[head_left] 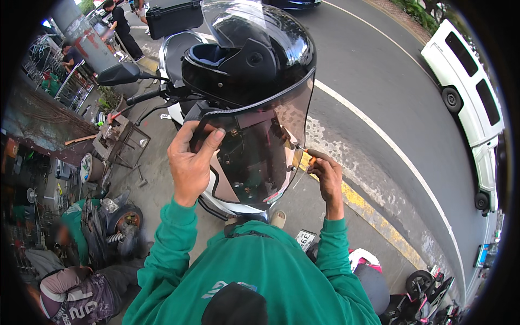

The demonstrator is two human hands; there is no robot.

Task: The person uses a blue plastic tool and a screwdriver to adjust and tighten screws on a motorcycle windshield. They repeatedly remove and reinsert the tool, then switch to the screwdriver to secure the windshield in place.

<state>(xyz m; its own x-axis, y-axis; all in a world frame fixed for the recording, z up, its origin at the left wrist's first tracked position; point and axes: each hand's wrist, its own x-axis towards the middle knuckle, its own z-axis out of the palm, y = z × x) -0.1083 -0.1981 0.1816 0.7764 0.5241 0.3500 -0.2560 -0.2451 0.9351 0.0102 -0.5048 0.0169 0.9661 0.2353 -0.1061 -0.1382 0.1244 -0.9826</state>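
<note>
A dark tinted windshield (252, 154) stands at the front of a white and black scooter (176, 46), in front of me. My left hand (190, 157) is closed on its left edge, thumb on the near face and other fingers partly hidden behind. At the opposite edge, my right hand (326, 176) holds a thin screwdriver (312, 161) with an orange handle. Its shaft points down and left. The fingertips are beside a small bolt (296, 145) at the windshield's right edge. A glossy black helmet (244, 70) with a raised clear visor sits just behind the windshield.
The scooter's mirror (118, 74) and handlebar grip (143, 97) stick out left. A small metal stand (122, 142) with tools is beyond. Left, a person in green (78, 230) is beside a motorcycle wheel (125, 219). A yellow curb (368, 208) borders the road; a white van (471, 92) is there.
</note>
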